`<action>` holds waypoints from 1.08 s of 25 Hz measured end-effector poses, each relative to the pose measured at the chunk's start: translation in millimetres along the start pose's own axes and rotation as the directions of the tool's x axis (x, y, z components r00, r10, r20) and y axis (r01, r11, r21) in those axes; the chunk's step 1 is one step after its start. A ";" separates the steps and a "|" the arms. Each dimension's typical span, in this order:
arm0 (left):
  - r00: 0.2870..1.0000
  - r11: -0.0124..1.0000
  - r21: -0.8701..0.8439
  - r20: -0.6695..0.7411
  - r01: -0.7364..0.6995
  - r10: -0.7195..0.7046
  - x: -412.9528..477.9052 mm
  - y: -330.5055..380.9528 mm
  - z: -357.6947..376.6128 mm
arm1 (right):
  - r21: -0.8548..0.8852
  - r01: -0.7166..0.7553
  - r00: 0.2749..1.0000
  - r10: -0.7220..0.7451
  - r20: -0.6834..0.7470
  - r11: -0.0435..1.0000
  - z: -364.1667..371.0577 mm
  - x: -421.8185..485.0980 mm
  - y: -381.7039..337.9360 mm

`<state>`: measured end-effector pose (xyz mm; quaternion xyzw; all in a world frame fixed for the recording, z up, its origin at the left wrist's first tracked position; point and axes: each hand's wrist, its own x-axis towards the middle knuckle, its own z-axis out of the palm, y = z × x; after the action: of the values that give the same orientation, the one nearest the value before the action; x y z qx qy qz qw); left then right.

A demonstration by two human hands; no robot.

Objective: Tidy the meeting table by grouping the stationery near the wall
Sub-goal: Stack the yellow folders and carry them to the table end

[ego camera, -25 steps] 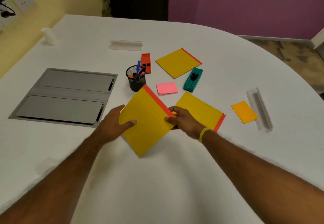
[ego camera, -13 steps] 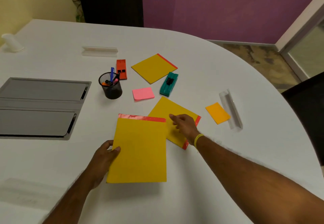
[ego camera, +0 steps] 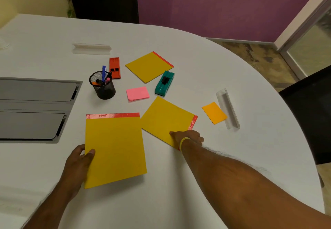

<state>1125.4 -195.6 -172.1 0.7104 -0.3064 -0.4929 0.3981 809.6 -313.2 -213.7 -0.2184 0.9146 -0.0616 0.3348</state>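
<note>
- The left hand [ego camera: 78, 162] grips the left edge of a large yellow paper pad with a glossy red strip along its far edge [ego camera: 114, 148]. The thumb lies on top and the fingers are curled beneath.
- This pad sits nearest the person, and its near right corner is raised over a shadow on the white round table [ego camera: 179, 202].
- The right hand [ego camera: 188, 137], with a yellow band at the wrist, rests on the near corner of a second yellow red-edged pad [ego camera: 166, 119]. The thumb is on the paper; I cannot tell whether the fingers have hold of it.
- This second pad lies flat and askew, just right of the first.
- Farther out lie a pink sticky-note block [ego camera: 137, 93], a green board eraser [ego camera: 164, 83], a third yellow pad [ego camera: 148, 66], a red eraser [ego camera: 114, 68] and a black mesh pen cup [ego camera: 103, 87].
- An orange note [ego camera: 214, 113] touches a clear acrylic holder [ego camera: 228, 108] at the right.
- A grey recessed panel [ego camera: 35, 108] is set into the table on the left.
</note>
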 end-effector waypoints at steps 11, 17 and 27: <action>0.997 0.998 0.009 -0.044 -0.056 0.057 -18.6 21.6 -16.1 | 0.553 0.574 0.773 -0.622 -0.123 0.604 -81.5 -28.5 11.5; 0.996 0.996 -0.028 -0.035 -0.084 0.083 -22.5 48.6 -13.7 | 0.524 0.757 0.480 -0.876 -0.042 0.390 -208.3 -58.8 -22.3; 0.988 0.967 -0.250 0.154 0.052 -0.013 -39.0 45.8 39.2 | 0.731 0.313 0.629 -0.709 0.319 0.606 -98.2 -96.4 -49.7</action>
<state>1073.7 -196.3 -122.3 0.6191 -0.2585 -0.5869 0.4531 830.3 -318.5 -69.0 -0.3720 0.5818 -0.3829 0.6136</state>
